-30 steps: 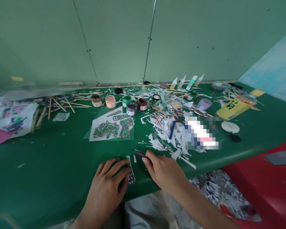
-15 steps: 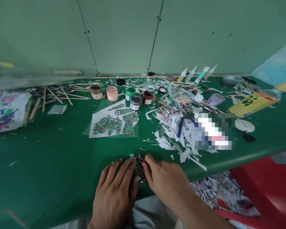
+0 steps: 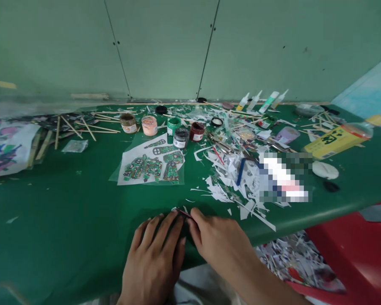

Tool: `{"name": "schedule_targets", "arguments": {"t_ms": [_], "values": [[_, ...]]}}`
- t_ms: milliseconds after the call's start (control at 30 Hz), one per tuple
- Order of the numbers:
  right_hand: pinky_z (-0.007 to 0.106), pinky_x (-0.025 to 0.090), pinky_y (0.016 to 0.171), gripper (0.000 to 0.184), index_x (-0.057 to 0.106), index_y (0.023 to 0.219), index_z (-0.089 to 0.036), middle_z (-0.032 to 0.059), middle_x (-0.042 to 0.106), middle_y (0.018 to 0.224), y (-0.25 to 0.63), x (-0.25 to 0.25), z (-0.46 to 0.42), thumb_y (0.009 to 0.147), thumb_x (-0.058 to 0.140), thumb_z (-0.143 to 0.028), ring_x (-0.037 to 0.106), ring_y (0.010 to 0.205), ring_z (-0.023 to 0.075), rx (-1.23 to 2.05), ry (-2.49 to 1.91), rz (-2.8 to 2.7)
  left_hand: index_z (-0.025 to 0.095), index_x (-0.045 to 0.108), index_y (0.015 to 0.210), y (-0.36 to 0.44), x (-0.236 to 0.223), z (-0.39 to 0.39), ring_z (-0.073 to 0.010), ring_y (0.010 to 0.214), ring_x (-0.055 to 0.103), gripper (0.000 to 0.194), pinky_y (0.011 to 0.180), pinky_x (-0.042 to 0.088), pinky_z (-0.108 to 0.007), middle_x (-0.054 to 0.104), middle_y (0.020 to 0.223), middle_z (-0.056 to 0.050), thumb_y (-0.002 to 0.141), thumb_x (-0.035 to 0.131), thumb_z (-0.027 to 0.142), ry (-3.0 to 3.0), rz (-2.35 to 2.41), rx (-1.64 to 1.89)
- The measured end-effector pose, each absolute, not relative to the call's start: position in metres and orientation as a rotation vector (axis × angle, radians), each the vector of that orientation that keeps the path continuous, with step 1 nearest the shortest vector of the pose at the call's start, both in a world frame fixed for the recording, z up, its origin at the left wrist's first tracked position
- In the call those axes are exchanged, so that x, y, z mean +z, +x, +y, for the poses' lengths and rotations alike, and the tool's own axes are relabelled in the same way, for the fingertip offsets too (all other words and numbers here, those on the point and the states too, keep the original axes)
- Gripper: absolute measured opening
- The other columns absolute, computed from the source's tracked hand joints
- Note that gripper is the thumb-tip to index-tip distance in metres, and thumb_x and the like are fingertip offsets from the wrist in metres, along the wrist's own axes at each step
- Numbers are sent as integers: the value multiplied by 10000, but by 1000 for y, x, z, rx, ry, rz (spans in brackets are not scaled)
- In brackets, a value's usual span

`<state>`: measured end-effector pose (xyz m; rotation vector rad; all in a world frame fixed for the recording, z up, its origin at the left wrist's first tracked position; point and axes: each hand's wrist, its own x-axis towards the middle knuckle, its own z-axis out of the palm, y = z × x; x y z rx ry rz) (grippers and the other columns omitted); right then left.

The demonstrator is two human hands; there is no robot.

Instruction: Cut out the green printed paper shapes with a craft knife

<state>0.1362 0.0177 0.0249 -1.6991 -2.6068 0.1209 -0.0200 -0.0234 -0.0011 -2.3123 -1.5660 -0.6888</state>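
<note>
My left hand [image 3: 154,252] lies flat at the table's near side, fingers stretched forward and fingertips pressing down. By its index fingertip is a small pale scrap [image 3: 175,209]. My right hand [image 3: 220,239] is closed in a pinch around a thin dark-pink tool [image 3: 184,213], whose tip points toward the left fingertips; its kind is not clear. Whatever lies under the left fingers is mostly hidden in shadow. Ahead of the hands rests a white sheet [image 3: 136,159] with green camouflage-patterned cut-out shapes on it, partly over clear film.
Open paint jars [image 3: 181,138] stand behind the sheet. White paper scraps [image 3: 219,192] and tools are heaped to the right, near a yellow container [image 3: 333,142]. Wooden sticks [image 3: 71,127] lie at the back left. A red bin [image 3: 343,250] of scraps stands below the table edge.
The dark patterned piece seen between my hands is now hidden. The thin tool in my right hand lies flatter, its tip still by the left fingertips. Both hands stay in nearly the same place.
</note>
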Motion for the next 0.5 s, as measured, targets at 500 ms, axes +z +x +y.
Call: {"name": "schedule_targets", "arguments": {"t_ms": [500], "values": [[311,107,395,225,629,990,-197,62,666,557,129,27,15,921,415,-196,634,446,203,58,-1790,-2699,184,656,1106,-20,1,-21,-212,959,621,288,874,411,-378,715,1123,3,926,434,227,-2307,-1538,-721]]}}
